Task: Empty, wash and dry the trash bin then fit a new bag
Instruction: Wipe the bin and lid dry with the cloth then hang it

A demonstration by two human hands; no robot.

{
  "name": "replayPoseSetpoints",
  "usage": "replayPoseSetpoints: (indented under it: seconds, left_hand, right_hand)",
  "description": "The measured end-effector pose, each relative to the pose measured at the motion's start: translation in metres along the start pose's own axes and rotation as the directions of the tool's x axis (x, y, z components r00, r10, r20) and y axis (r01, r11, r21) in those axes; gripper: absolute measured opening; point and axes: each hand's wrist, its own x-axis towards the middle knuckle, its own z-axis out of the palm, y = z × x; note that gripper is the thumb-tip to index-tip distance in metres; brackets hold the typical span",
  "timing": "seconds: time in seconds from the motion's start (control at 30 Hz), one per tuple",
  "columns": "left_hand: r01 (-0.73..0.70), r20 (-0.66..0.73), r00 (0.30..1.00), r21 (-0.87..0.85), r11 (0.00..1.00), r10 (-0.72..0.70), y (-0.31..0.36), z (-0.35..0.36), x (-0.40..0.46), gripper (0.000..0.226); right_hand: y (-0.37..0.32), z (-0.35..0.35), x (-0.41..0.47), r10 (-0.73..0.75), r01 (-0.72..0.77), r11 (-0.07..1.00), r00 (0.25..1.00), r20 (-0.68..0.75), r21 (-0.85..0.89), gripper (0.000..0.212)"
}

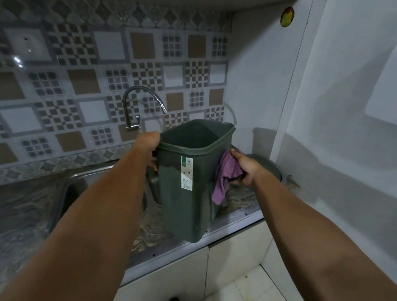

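A dark green plastic trash bin (190, 195) stands upright near the counter's front edge, open mouth up and empty inside, with a white label on its near side. My left hand (149, 146) grips the bin's left rim. My right hand (244, 168) holds a purple cloth (225, 174) pressed against the bin's right wall; part of the cloth hangs down.
A steel sink (81, 183) lies to the left under a curved tap (137, 107). The granite counter (155, 230) ends in a metal edge. A dark round lid-like object (270, 168) sits behind my right hand by the white wall. Cabinets and floor lie below.
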Motion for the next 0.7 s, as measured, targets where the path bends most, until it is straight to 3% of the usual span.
replayPoseSetpoints:
  seconds: [0.17, 0.27, 0.43, 0.5, 0.57, 0.63, 0.7]
  left_hand:
    - [0.042, 0.081, 0.996, -0.023, 0.999, -0.04, -0.021, -0.035, 0.008, 0.018]
    - [0.026, 0.041, 0.999, 0.017, 1.0, -0.027, -0.031, -0.042, 0.013, 0.019]
    - [-0.174, -0.114, 0.972, 0.229, 0.958, 0.204, -0.034, -0.034, 0.012, 0.008]
    - [-0.313, -0.116, 0.898, 0.51, 0.801, 0.425, -0.031, -0.027, 0.003, 0.023]
    - [-0.447, 0.002, 0.761, 0.727, 0.521, 0.649, -0.029, -0.012, -0.018, 0.04]
    - [-0.531, 0.188, 0.688, 0.789, 0.31, 0.701, -0.026, 0.013, -0.042, 0.063]
    - [-0.556, 0.315, 0.687, 0.808, 0.195, 0.654, -0.026, 0.035, -0.059, 0.073]
  right_hand:
    - [0.024, 0.02, 0.003, -0.074, 0.073, 0.997, 0.997, -0.01, -0.034, 0.043]
    - [0.037, 0.026, 0.012, -0.096, 0.093, 0.994, 0.994, -0.05, -0.059, 0.051]
    - [0.048, 0.037, 0.005, -0.171, 0.17, 0.985, 0.975, -0.14, -0.019, 0.046]
    - [0.05, 0.037, 0.005, -0.177, 0.18, 0.984, 0.972, -0.155, 0.002, 0.046]
    - [0.05, 0.038, 0.003, -0.174, 0.177, 0.984, 0.973, -0.149, 0.007, 0.043]
    - [0.049, 0.038, 0.002, -0.181, 0.184, 0.983, 0.971, -0.154, 0.003, 0.042]
    - [0.049, 0.038, 0.001, -0.181, 0.184, 0.983, 0.973, -0.145, 0.003, 0.04]
